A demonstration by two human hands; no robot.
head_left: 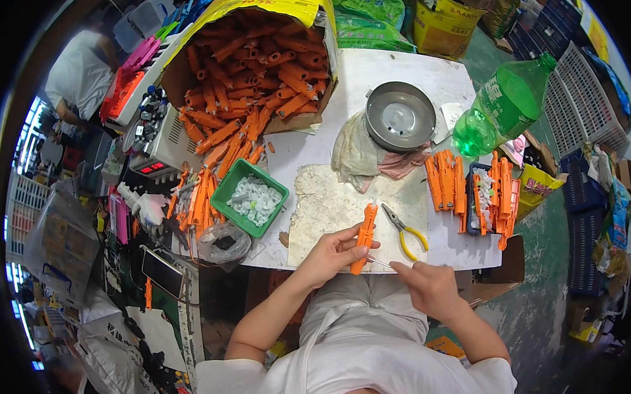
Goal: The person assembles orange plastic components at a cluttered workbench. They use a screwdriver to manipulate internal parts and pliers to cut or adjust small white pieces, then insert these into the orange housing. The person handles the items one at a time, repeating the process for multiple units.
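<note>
My left hand [328, 257] is closed around a long orange plastic part [366, 231], held upright near the table's front edge. A small whitish piece shows at its top end. My right hand [430, 285] is closed on a thin metal tool [381, 262] whose tip reaches the lower end of the orange part. Most of that tool is hidden in the fist, so its kind is unclear. Just right of the orange part lie needle-nose pliers [403, 232] with yellow handles. Under these things is a worn, pale work board [315, 204].
A green tray [277, 227] of small whitish pieces stands left, before a yellow-edged carton [320, 49] heaped with orange parts. Behind the board are a rag [354, 153] and metal bowl [401, 116]. Right are a green bottle [506, 100], orange parts [446, 180] and a dark basket [476, 197].
</note>
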